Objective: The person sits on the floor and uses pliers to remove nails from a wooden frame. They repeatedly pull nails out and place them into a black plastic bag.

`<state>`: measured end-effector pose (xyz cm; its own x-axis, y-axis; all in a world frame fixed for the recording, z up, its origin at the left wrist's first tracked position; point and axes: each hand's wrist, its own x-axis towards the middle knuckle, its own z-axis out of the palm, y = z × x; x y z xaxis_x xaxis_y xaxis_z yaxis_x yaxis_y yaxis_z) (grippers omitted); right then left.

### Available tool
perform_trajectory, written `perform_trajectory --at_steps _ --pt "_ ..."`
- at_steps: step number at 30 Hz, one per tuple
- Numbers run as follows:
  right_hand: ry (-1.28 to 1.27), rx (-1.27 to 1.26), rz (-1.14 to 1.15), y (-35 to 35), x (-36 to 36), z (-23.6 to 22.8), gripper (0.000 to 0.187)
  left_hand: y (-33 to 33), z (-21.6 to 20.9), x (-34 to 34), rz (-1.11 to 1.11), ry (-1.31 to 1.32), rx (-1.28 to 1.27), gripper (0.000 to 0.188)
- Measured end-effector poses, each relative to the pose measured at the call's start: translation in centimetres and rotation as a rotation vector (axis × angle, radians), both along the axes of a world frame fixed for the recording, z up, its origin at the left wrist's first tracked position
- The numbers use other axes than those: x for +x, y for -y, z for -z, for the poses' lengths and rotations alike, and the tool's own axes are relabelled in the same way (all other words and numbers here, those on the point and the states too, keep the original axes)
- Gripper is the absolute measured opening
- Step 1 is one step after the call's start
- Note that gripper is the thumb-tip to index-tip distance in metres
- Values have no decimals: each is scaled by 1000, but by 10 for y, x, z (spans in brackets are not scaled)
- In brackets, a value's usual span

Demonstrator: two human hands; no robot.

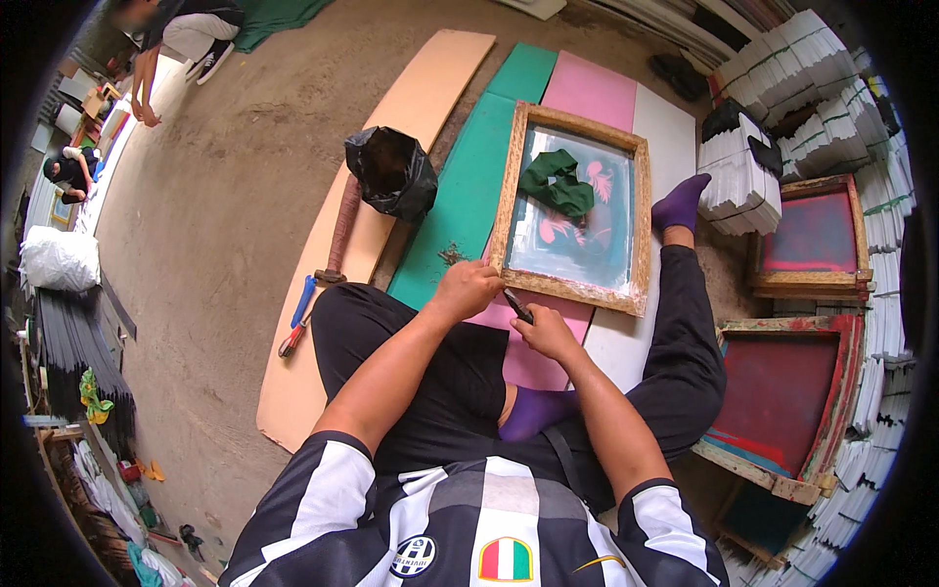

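A wooden-framed printing screen [516, 176] lies in front of me, with pink and white marks on its mesh. On the mesh rests a crumpled dark green cloth [558, 184]. My left hand [469, 292] is closed at the frame's near left corner, fingers pressed to the wood. Just right of it, my right hand [548, 333] grips a slim dark hand tool [517, 306], whose tip points at that same corner. The tool's exact kind is hard to make out. Beside my left hand, a small heap of dark bits [451, 254] sits on a green board [427, 277].
Left of the screen stand an open black plastic bag [391, 174] and a hammer-like tool with a wrapped handle [342, 227], near a blue-handled tool [304, 301]. More framed screens [782, 391] and stacked white sheets [738, 176] line the right. Another person [186, 34] crouches far left.
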<state>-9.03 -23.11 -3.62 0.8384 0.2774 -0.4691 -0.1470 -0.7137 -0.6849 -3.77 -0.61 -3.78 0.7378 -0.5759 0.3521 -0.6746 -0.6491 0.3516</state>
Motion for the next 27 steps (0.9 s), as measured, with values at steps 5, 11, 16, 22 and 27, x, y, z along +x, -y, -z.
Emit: perform_trajectory --at_steps 5,11,16,22,27 --pt "-381 294 107 13 14 14 29 -5 -3 2 -228 -56 -23 8" --pt "-516 201 129 19 33 -5 35 -30 -9 10 -706 -389 128 20" --pt "-566 178 131 21 46 -3 36 -31 -10 16 -816 -562 226 25" --pt "-666 172 124 17 58 -22 37 -31 -7 18 -806 -656 289 29" --pt "-753 159 91 23 73 -30 36 -25 -8 21 -786 -672 280 36"
